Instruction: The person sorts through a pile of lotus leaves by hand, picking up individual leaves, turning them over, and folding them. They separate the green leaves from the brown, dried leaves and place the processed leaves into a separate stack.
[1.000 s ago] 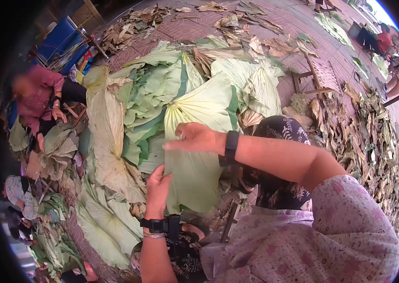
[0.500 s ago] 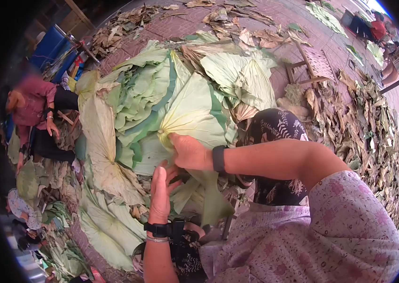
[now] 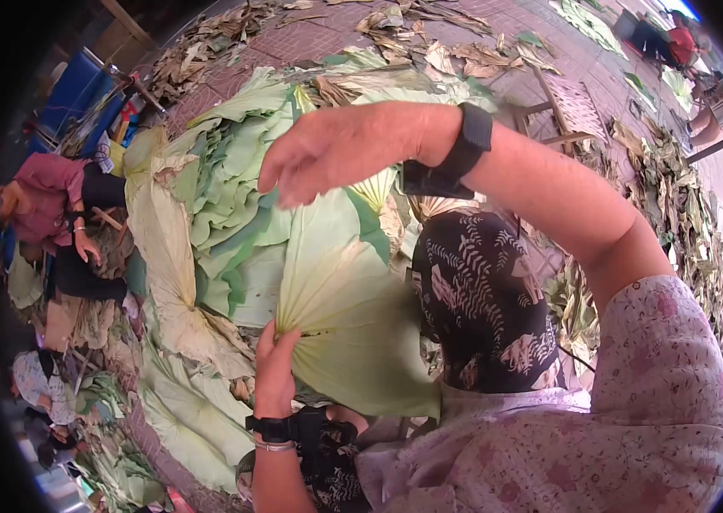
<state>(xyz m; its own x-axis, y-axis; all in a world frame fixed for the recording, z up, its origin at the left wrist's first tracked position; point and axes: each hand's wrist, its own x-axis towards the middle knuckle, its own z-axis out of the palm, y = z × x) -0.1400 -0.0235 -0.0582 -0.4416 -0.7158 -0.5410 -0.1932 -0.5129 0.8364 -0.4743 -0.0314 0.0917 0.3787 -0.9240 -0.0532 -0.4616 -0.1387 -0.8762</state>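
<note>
I am guiding from far, and with the left hand (image 3: 274, 368) I am pinching one big green leaf (image 3: 361, 346) between thumb and forefinger, near the point where its veins are meeting. This leaf is spreading in front of the body, reaching toward the patterned cloth (image 3: 485, 299) over the knee. The right hand (image 3: 327, 158) is hanging above the leaves, its fingers bending and lying near together; I cannot tell if they are holding something, because the underside is hiding.

In my judgement, the work is somewhere in the middle. A thick layered stack of green leaves (image 3: 238, 171) is already lying beside, while the held leaf is staying apart in the hand. How many leaves are remaining, I cannot say.

Under all this, reddish paving (image 3: 319, 38) is showing, and brown dry leaves (image 3: 708, 256) are covering much of it on the right. A woven stool (image 3: 579, 107) is standing beyond, and a person in a dark pink shirt (image 3: 45, 192) is sitting on the left, near a blue chair (image 3: 78, 90).
</note>
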